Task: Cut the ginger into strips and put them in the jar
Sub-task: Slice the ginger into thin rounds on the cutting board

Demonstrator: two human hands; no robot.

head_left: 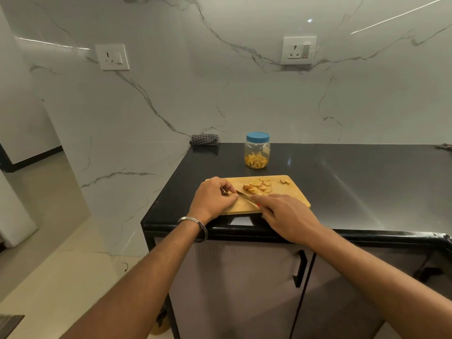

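Left hand: the left hand (213,197) sits on the near left part of the chopping board (291,192), fingers curled in and bunched together, fingertips pressed down right against the knife blade; whatever they pin is hidden under them, so I cannot tell what it is.
Right hand: the right hand (289,217) is wrapped round the handle of the knife (244,196), a bit of red handle showing by the thumb, forefinger stretched forward along the top.
Knife: blade lies low over the board, tip pointing toward the left hand's fingers.
Ginger: a cluster of ginger slices (259,186) lies overlapping on the far middle of the board, just beyond the blade; a small scrap of peel (285,182) lies apart near the far right corner.
Jar: the clear jar (257,150) stands upright on the black counter (354,182) behind the board, blue lid on, yellow ginger strips (255,162) heaped at its bottom.
Board: wooden, near the counter's front edge.
Wrist: a metal bangle (195,222) on the left wrist.
Back corner: a folded checked cloth (204,139) against the marble wall (195,94).
Wall: two socket plates (112,57).
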